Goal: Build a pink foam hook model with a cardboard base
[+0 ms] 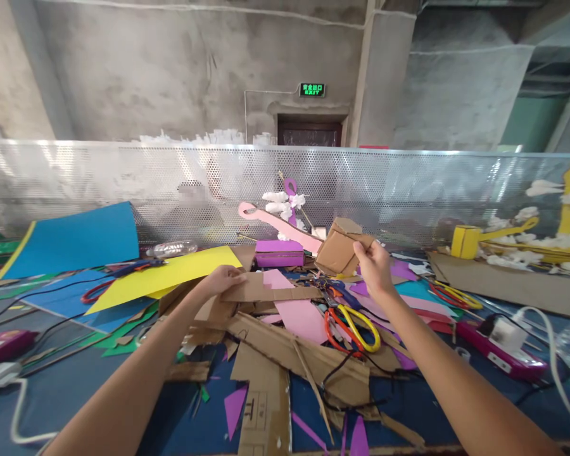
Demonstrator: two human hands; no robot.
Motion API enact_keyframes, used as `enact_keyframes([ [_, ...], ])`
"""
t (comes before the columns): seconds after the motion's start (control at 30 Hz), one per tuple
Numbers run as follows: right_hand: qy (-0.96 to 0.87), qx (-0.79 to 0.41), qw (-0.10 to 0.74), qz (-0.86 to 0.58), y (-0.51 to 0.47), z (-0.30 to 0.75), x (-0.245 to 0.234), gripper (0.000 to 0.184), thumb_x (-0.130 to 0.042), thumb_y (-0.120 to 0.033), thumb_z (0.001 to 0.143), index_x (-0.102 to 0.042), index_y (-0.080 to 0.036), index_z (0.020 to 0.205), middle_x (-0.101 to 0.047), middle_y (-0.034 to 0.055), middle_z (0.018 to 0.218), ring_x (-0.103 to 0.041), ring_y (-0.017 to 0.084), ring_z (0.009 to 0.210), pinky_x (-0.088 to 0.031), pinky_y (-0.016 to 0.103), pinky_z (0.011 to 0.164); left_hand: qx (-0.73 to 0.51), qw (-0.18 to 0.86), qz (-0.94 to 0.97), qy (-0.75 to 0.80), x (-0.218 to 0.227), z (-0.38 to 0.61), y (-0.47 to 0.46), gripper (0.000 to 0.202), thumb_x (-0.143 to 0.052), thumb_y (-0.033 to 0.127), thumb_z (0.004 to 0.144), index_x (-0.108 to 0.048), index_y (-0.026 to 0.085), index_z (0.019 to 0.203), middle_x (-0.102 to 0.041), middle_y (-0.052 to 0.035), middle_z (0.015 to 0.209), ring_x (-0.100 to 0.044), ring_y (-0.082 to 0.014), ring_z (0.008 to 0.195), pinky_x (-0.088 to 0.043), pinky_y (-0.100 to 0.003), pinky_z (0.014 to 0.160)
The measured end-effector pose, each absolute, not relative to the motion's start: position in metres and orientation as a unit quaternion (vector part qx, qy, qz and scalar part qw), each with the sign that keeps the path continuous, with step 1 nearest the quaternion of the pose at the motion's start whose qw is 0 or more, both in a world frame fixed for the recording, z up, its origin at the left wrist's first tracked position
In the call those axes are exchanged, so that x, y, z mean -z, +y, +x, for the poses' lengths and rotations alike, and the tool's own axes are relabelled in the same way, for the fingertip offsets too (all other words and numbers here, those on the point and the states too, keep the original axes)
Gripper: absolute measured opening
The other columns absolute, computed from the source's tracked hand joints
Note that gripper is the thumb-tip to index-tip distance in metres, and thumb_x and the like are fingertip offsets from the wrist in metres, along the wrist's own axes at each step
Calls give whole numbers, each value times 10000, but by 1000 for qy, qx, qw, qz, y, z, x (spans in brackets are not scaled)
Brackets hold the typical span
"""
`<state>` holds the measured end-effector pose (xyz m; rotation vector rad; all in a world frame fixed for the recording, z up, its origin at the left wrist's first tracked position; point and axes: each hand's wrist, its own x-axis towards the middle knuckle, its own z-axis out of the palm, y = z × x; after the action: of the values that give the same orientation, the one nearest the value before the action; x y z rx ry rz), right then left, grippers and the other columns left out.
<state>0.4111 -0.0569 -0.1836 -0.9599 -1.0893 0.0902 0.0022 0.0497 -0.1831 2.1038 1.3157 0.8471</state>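
Note:
My right hand (373, 266) is raised over the table, fingers closed on a small folded cardboard box (338, 248) that it holds tilted in the air. My left hand (222, 279) rests lower on the pile, fingers curled over the edge of a flat cardboard strip (261, 290). Between the hands lie pink paper pieces (300, 316) and loose cardboard scraps (285, 354). Scissors with yellow and red handles (356, 324) lie just under my right wrist.
A yellow sheet (166, 275) and a blue sheet (83, 239) lie at left. A purple box (279, 253) and a pink cardboard shape (280, 223) sit behind. A perforated metal screen (408, 183) bounds the far side. Cables, a power strip (503, 351) and yellow cardboard models (503, 237) are at right.

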Motion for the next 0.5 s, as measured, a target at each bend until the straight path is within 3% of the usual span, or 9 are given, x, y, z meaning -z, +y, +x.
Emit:
enact_keyframes([
  [0.1, -492, -42, 751, -437, -57, 411, 183, 350, -685, -515, 870, -679, -177, 960, -753, 90, 979, -688, 271, 941, -542, 432, 893, -360, 323, 716, 503, 179, -1, 49, 462, -767, 623, 636, -718, 171, 715, -661, -37, 657, -582, -209, 632, -401, -295, 597],
  [0.23, -490, -65, 765, -412, -58, 410, 181, 373, -691, -509, 865, -675, -174, 1028, -757, 106, 1055, -701, 271, 972, -549, 432, 913, -408, 306, 683, 522, 174, -3, 47, 434, -783, 583, 625, -687, 166, 696, -550, 9, 545, -497, -165, 547, -320, -265, 530],
  [0.4, -490, -61, 768, -408, -60, 409, 178, 395, -691, -511, 867, -674, -171, 1067, -754, 120, 1096, -701, 279, 1010, -552, 433, 927, -365, 381, 686, 502, 175, -1, 40, 492, -852, 545, 606, -772, 181, 927, -753, -68, 855, -671, -243, 797, -477, -289, 648],
  [0.5, -481, -44, 775, -408, -60, 412, 178, 414, -669, -528, 875, -675, -161, 1066, -751, 131, 1103, -693, 281, 1009, -554, 436, 917, -349, 440, 679, 473, 174, 1, 37, 524, -885, 504, 575, -783, 169, 965, -776, -88, 941, -693, -240, 840, -502, -284, 684],
])
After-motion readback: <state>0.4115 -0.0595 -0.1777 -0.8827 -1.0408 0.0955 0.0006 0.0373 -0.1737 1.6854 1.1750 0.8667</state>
